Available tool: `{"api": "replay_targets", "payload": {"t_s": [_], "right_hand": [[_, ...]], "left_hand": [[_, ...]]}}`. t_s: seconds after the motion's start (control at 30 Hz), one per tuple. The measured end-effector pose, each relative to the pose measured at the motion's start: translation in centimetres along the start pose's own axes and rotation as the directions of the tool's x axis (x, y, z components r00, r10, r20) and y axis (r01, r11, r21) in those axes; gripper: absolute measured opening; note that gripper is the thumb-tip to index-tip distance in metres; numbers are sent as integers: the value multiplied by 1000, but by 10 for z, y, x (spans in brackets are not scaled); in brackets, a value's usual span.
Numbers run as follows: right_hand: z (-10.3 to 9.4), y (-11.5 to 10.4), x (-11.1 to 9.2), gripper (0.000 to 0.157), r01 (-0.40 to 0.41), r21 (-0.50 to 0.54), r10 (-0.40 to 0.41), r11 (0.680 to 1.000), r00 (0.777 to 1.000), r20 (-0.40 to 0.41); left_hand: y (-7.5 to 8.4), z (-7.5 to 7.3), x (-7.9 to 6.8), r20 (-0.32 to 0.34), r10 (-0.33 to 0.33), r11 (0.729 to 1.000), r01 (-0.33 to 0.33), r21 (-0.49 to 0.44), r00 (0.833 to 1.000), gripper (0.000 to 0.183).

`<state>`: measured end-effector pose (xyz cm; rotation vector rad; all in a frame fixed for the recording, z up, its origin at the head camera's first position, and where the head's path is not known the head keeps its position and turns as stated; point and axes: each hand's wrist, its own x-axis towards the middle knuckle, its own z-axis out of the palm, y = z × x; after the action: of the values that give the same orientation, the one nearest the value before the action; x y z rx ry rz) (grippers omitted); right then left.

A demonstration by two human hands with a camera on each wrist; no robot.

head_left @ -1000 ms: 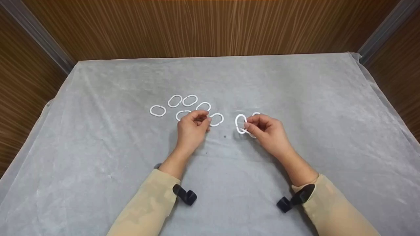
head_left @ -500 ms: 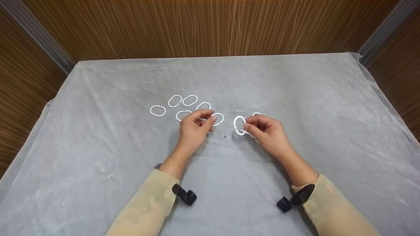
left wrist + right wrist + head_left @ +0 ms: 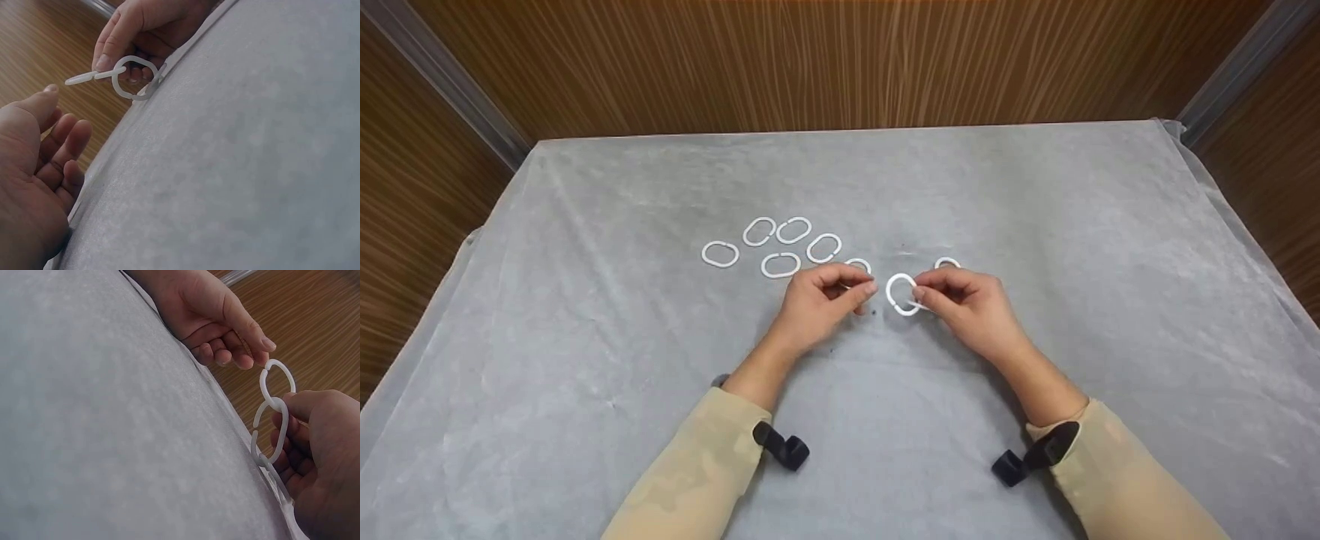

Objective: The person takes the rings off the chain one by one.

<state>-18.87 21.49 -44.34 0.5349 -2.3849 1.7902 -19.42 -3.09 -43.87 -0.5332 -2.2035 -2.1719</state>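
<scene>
My right hand (image 3: 979, 307) pinches a short chain of white plastic C-shaped links between thumb and index finger. One link (image 3: 889, 291) juts out to the left of the fingertips. In the right wrist view this end link (image 3: 262, 384) hooks through a second link (image 3: 285, 423), and a third hangs below. Facing it, my left hand (image 3: 817, 307) is bare, its fingers loosely bent and thumb tip near the end link. A gap shows between its thumb and fingers in the left wrist view. Behind the left fingers lies a partly hidden loose link (image 3: 858, 261).
Several loose links lie left of centre on the grey cloth (image 3: 840, 435), among them a far-left link (image 3: 705, 255) and a link (image 3: 810, 252) just beyond my left hand. A further link (image 3: 947, 260) shows beyond my right hand. A wood-grain panel (image 3: 840, 67) rises behind.
My left hand has moved right and slightly nearer, away from the loose links and toward the right hand. The right hand has shifted its end link slightly left and down.
</scene>
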Motion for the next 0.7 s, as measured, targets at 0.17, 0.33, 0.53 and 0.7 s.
{"api": "replay_targets", "payload": {"t_s": [0.17, 0.33, 0.53, 0.7], "right_hand": [[0, -1, 0, 7, 7, -7, -7, 1000, 1000, 22], [0, -1, 0, 8, 19, -13, -18, 1000, 999, 45], [1, -1, -1, 9, 35, -16, -34, 999, 998, 61], [0, 0, -1, 10, 44, -9, -43, 999, 996, 79]], "left_hand": [[1, 0, -1, 57, -10, 1000, 10, -4, 998, 20], [1, 1, -2, 97, -33, 999, 35, -13, 995, 19], [-1, 1, -3, 136, -43, 999, 46, -14, 990, 17], [-2, 1, -3, 160, -37, 999, 39, -8, 986, 17]]}}
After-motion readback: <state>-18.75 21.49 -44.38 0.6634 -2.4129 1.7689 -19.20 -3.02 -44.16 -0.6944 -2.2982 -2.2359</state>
